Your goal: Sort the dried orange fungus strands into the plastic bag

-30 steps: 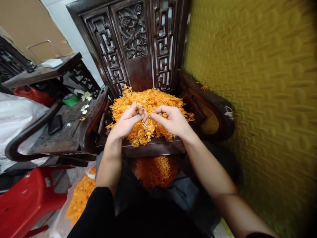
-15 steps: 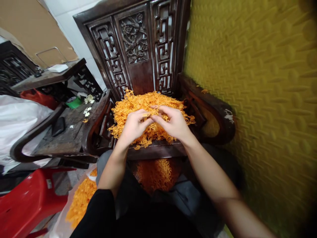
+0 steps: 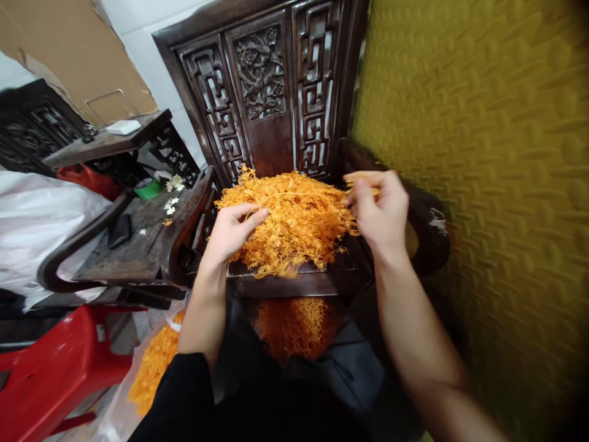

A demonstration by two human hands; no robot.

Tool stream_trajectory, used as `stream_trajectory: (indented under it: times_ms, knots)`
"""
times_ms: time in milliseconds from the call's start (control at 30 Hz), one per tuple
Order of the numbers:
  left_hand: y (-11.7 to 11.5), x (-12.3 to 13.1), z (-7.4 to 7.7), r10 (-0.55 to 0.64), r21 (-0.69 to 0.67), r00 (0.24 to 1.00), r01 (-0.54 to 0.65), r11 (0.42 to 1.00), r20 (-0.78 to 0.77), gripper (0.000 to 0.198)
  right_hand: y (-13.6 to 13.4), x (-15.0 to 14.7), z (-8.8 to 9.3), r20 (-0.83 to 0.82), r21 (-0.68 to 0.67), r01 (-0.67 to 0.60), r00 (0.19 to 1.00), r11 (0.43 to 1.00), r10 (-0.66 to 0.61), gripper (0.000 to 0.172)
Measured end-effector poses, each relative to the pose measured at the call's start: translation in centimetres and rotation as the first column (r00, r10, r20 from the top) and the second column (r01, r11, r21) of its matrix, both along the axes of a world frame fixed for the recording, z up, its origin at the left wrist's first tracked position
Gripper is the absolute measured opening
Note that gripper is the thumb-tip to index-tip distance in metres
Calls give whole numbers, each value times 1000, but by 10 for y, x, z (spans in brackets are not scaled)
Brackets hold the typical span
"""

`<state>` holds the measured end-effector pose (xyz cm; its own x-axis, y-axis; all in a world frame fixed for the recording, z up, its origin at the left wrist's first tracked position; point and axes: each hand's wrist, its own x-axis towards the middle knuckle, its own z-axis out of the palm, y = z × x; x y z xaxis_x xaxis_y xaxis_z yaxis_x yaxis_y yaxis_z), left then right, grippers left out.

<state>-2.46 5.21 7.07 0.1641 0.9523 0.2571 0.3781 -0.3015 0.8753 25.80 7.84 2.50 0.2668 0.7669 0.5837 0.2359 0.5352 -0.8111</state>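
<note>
A heap of thin, branching orange plastic-looking pieces [image 3: 294, 215] lies on the seat of a dark carved wooden chair [image 3: 271, 144]. At the heap's left side my left hand [image 3: 234, 227] is closed, thumb and index finger pinching a thin orange strand. My right hand [image 3: 380, 205] is raised off the heap's right edge, its fingers closed around a few orange pieces that stick out past the knuckles. How many it holds is hidden by the fingers. A blurred orange piece [image 3: 289, 268] shows at the front edge of the heap.
Between my legs sits a reddish container with more orange pieces [image 3: 294, 322]. A clear bag of orange pieces [image 3: 154, 362] stands at lower left beside a red plastic stool [image 3: 69, 368]. A second wooden chair [image 3: 115, 258] bears a dark wallet-like object [image 3: 120, 231]. A yellow textured wall [image 3: 483, 153] rises close on the right.
My hands were together over the middle of the heap and have parted. The right has swung out to the right with orange pieces, the left has shifted slightly left. The view has tilted a little.
</note>
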Motion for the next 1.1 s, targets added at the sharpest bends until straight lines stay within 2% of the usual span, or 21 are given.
stream_trajectory:
  times_ms: [67, 133, 200, 233, 300, 367, 533, 633, 700, 833, 967, 1033, 1100]
  knots:
    - [3, -1, -1, 4, -41, 992, 1, 999, 123, 41, -7, -11, 1, -62, -60, -106, 993, 993, 103, 26]
    - [5, 2, -3, -20, -62, 983, 32, 998, 182, 43, -16, -24, 6, -114, -102, -281, 956, 954, 269, 25]
    - [6, 6, -4, -47, -77, 979, 63, 995, 197, 44, -22, -34, 12, -119, -116, -405, 912, 907, 392, 38]
    - [5, 8, -4, -54, -83, 979, 71, 994, 195, 44, -25, -38, 14, -92, -121, -429, 903, 895, 420, 46]
    - [3, 12, -3, -57, -84, 982, 73, 994, 179, 46, -29, -44, 18, 3, -129, -402, 914, 907, 406, 51]
    - [1, 16, -3, -53, -64, 988, 63, 996, 146, 46, -32, -51, 20, 111, -113, -318, 937, 941, 330, 49]
    - [-3, 27, -4, -25, 28, 999, 24, 999, 27, 43, -36, -67, 16, 235, -11, -147, 961, 989, 146, 21]
    - [-7, 33, -4, -62, -42, 996, 64, 997, 56, 39, -36, -70, 14, 251, 8, -110, 962, 994, 105, 17]
    - [-8, 36, -4, -87, -107, 993, 96, 990, 85, 48, -35, -70, 13, 266, 4, -105, 959, 995, 100, 18]
    - [-5, 39, -8, -30, -126, 997, 39, 991, 77, 46, -32, -68, 13, 257, -60, -200, 944, 978, 208, 19]
    - [-3, 40, -12, 52, -89, 996, -46, 995, 74, 47, -29, -60, 15, 148, -220, -372, 901, 902, 408, 34]
    - [-4, 40, -12, 50, -120, 994, -39, 992, 92, 51, -27, -54, 16, 119, -252, -424, 879, 870, 462, 43]
    - [-5, 40, -10, 24, -187, 991, 1, 982, 130, 54, -25, -48, 17, 118, -246, -438, 872, 864, 476, 49]
